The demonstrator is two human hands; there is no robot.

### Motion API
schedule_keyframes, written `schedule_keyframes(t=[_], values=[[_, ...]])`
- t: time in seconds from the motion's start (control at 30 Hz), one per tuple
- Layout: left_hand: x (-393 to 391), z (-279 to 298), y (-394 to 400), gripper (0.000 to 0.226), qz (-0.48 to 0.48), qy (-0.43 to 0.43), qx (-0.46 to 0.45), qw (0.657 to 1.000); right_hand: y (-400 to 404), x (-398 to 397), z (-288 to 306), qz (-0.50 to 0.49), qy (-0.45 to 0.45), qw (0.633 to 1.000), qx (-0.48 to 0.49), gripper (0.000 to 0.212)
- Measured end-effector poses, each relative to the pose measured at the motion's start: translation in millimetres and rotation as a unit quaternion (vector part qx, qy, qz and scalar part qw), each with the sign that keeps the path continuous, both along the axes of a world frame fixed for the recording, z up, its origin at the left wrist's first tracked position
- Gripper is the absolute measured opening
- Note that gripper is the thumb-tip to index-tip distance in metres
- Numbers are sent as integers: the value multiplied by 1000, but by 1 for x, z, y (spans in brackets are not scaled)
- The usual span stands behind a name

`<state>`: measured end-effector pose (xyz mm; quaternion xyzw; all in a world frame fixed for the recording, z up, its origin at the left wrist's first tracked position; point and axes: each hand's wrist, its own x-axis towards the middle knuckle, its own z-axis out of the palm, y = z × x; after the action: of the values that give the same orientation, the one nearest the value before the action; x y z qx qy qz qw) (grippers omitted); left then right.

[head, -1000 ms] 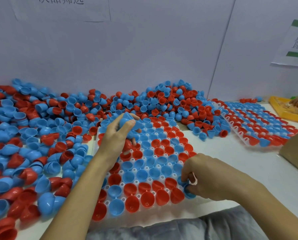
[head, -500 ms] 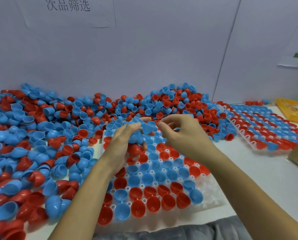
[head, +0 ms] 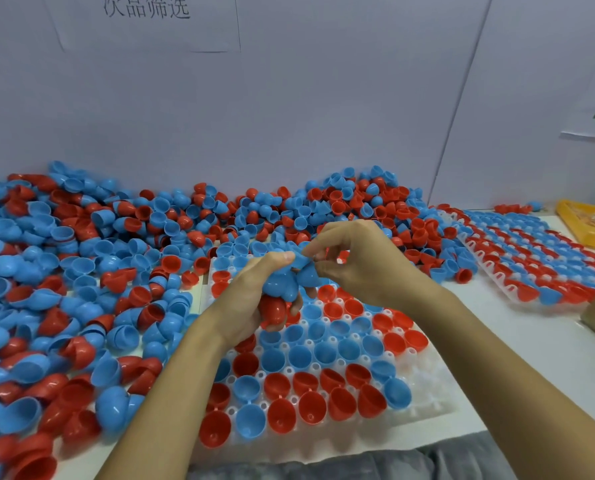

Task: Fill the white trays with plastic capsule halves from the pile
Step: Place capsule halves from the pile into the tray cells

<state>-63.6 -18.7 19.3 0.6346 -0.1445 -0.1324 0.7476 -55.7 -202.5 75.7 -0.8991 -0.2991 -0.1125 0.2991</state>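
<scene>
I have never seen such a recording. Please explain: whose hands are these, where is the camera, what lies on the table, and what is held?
No machine here: a person wears one camera on the head, looking down at both bare hands. The left hand holds a bunch of blue and red capsule halves. The right hand pinches one blue half from that bunch. Below lies a white tray, partly filled. A big pile of loose halves covers the table's left and back. A second, filled tray lies to the right.

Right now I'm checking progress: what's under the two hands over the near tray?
Under the left hand and right hand, the near tray shows red and blue halves seated in its cups. The cups directly beneath the hands and the held capsule halves are covered.
</scene>
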Motion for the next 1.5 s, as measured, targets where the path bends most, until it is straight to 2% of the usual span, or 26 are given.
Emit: schedule_keyframes(t=[0.17, 0.3, 0.47, 0.7, 0.77, 0.87, 0.97, 1.07, 1.17, 1.33, 1.5], values=[[4, -1, -1, 47, 20, 3, -19, 1000, -39, -11, 2, -40, 0, 997, -72, 15], [6, -2, -1, 46, 51, 5, -19, 999, -80, -31, 1, -72, 91, 972, -204, 16], [5, -3, -2, 47, 58, 9, -13, 998, -96, -55, -13, -118, 210, 932, -271, 15], [4, -3, -4, 40, 62, 28, -27, 997, -87, -63, -36, -126, 200, 911, -339, 28], [5, -4, -5, 46, 66, 41, -30, 997, -87, -62, -33, -124, 216, 909, -334, 27], [5, -4, -3, 51, 65, 57, -51, 995, -89, -60, -23, -117, 235, 912, -315, 24], [6, -4, -2, 50, 58, 69, -64, 994, -83, -52, -8, -100, 188, 937, -277, 23], [6, -3, -1, 54, 52, 77, -65, 994, -57, -37, -1, -62, 99, 979, -166, 20], [5, -3, -1, 63, 50, 67, -22, 996, -20, -25, -3, -53, 53, 997, -33, 27], [4, -4, -2, 94, -4, 68, 19, 998, 23, -9, -13, -58, 61, 995, 61, 20], [5, -5, -1, 72, 1, 47, 7, 999, 26, -4, -21, -90, 133, 954, 252, 25]])
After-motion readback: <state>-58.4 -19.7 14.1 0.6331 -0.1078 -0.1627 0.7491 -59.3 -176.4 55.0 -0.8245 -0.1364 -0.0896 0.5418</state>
